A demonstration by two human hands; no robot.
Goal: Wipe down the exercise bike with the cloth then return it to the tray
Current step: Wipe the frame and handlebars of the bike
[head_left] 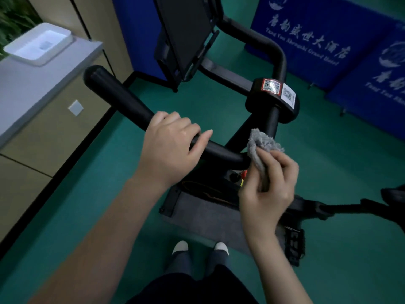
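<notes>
The left hand (173, 148) grips the exercise bike handlebar (114, 95), fingers curled over it. The right hand (267, 189) pinches the grey cloth (260, 143) at the handlebar's centre bend. The white tray (37, 43) sits on the table (32, 84), well apart.

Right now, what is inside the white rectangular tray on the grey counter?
White rectangular tray: only a small blurred bluish patch shows on its floor; the near wall hides a strip.

Green floor (328, 172); blue banners (306, 29) along right; beige cabinets (43, 132) under grey countertop (32, 88) at left; dim light.
</notes>
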